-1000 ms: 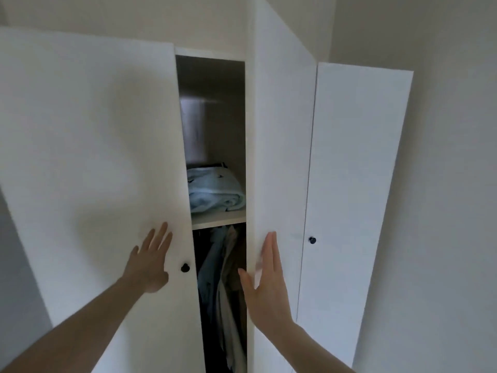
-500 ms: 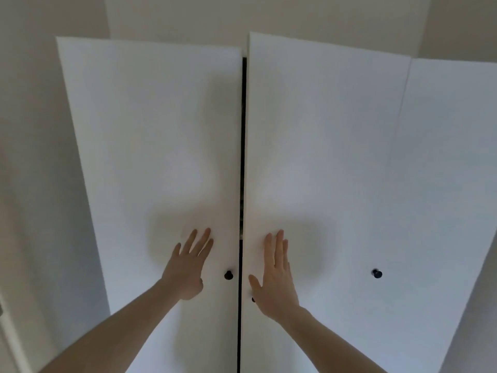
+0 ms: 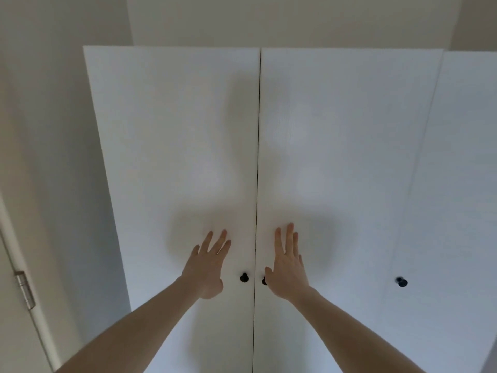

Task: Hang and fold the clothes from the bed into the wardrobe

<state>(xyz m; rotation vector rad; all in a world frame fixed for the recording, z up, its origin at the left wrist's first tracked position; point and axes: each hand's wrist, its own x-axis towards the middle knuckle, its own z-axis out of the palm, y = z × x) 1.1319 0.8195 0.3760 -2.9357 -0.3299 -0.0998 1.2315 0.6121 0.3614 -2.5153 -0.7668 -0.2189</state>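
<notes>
- We're right up at the wardrobe (image 3: pixel 336 157), and its two middle doors meet along one thin dark seam, with no gap showing anywhere along it.
- Our left hand (image 3: pixel 208 265) lies flat on the left door (image 3: pixel 172 157), fingers straight and a little spread, holding nothing, just pressing the panel.
- Our right hand (image 3: pixel 287 265) does the same on the right door (image 3: pixel 344 157), fingers straight and close together, palm to the wood, nothing in its grasp.
- As for the clothes, we can't see a single one (they would be behind the doors, or back on a bed that isn't in this view), so where they lie cannot be told from here.
- The step, as we judge it: this is the closing of the wardrobe, which reads like the tail end of the job.
- The next move looks simple: lift both palms off the panels and check that neither door springs back out.
- Now the count: two hands, two bare forearms.
- Three door panels in view, the third door (image 3: pixel 462 184) off to the right with only part of it showing.
- Three dark knobs: the left knob (image 3: pixel 244 277) just beside the seam, the middle knob (image 3: pixel 264 281) half hidden by our right thumb, and the far knob (image 3: pixel 401 282) well apart on the right.
- Out at the left edge, one room door (image 3: pixel 16 305) with one metal hinge (image 3: pixel 25 289).
</notes>
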